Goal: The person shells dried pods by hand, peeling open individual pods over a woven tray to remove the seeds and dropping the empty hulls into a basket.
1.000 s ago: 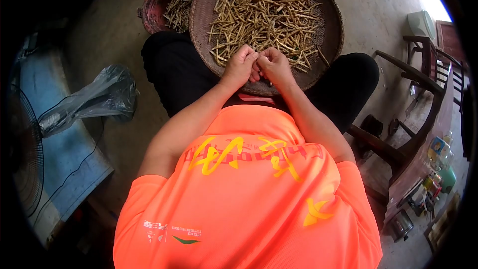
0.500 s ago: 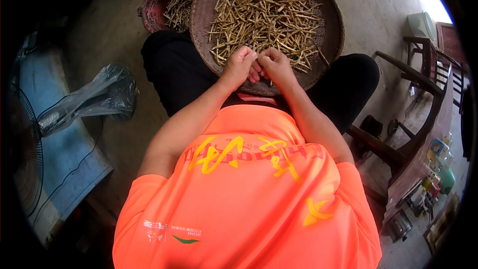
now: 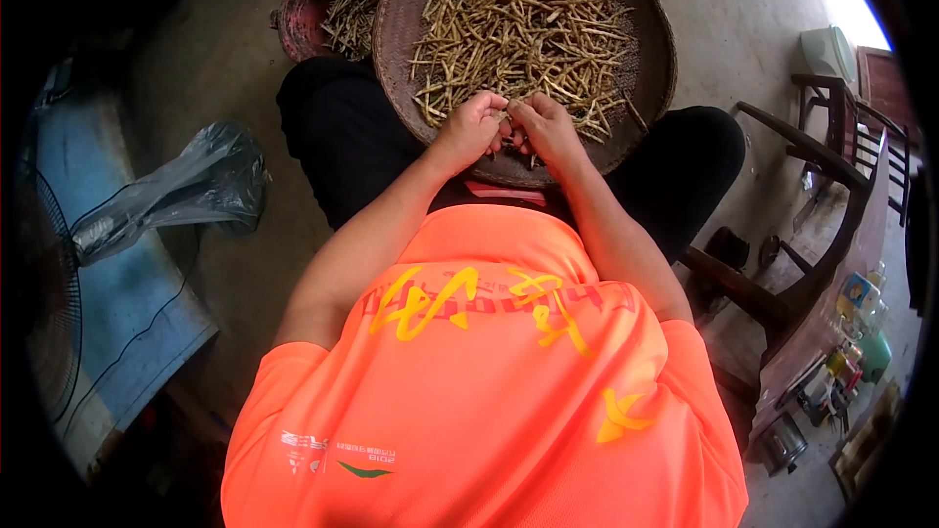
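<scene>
Over the near side of a round woven tray (image 3: 393, 59), my left hand (image 3: 474, 127) and my right hand (image 3: 548, 133) meet, fingertips bent inward and nearly touching. Both are closed in a pinch on a dried bean pod (image 3: 505, 118), of which only a small pale piece shows between the fingers. A heap of long, tan, dry bean pods (image 3: 528, 29) fills the middle of the tray, just beyond my hands. The tray rests across my lap, between my knees. My curled fingers hide most of what they grip.
A reddish basin (image 3: 298, 24) with more pods stands beyond my left knee. To the left are a plastic bag (image 3: 210, 181), a blue board (image 3: 147, 303) and a fan (image 3: 54, 293). A wooden chair (image 3: 841, 225) and a cluttered table (image 3: 831, 332) stand at the right.
My fingers have shifted slightly around the pod, with the left fingertips straighter and the right thumb side tilted. The tray and heap look the same.
</scene>
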Demonstrator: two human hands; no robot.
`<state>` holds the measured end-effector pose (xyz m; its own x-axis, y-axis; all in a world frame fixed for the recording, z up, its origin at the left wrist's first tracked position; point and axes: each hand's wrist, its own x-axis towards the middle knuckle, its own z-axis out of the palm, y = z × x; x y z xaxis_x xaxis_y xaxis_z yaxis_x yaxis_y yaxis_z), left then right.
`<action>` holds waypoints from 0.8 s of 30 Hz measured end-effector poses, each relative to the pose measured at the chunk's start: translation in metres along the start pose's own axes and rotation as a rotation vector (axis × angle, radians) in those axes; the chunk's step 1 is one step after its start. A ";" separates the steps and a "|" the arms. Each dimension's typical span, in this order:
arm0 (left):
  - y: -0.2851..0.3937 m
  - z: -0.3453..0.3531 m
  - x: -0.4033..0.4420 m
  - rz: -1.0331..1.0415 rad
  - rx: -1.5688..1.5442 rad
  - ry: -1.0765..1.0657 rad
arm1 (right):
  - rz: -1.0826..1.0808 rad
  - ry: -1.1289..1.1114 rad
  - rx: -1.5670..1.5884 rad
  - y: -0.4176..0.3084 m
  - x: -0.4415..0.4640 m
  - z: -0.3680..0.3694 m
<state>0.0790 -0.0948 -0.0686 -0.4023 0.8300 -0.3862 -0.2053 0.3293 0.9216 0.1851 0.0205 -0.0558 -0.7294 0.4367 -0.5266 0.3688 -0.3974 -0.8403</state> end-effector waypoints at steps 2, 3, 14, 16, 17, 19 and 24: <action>-0.001 -0.001 0.001 -0.007 -0.027 -0.007 | -0.009 0.013 -0.012 0.002 0.002 0.000; 0.001 -0.001 0.000 -0.064 -0.113 -0.001 | -0.008 0.013 -0.012 0.001 0.002 0.000; -0.005 -0.003 0.006 0.100 -0.041 0.066 | 0.012 0.008 0.035 0.001 0.001 0.002; -0.004 -0.004 0.006 0.103 0.060 0.075 | -0.010 0.002 -0.010 0.002 0.002 0.002; -0.007 -0.005 0.007 0.103 0.060 0.075 | -0.030 -0.004 -0.053 0.002 0.002 0.002; -0.012 -0.005 0.008 0.246 0.246 0.156 | -0.035 0.006 -0.091 0.001 0.002 0.003; -0.011 0.001 0.004 0.300 0.395 0.204 | -0.095 0.028 -0.184 0.006 0.001 0.003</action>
<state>0.0801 -0.0945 -0.0807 -0.5647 0.8226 -0.0670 0.2808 0.2679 0.9216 0.1844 0.0159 -0.0606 -0.7505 0.4883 -0.4453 0.4001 -0.2006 -0.8943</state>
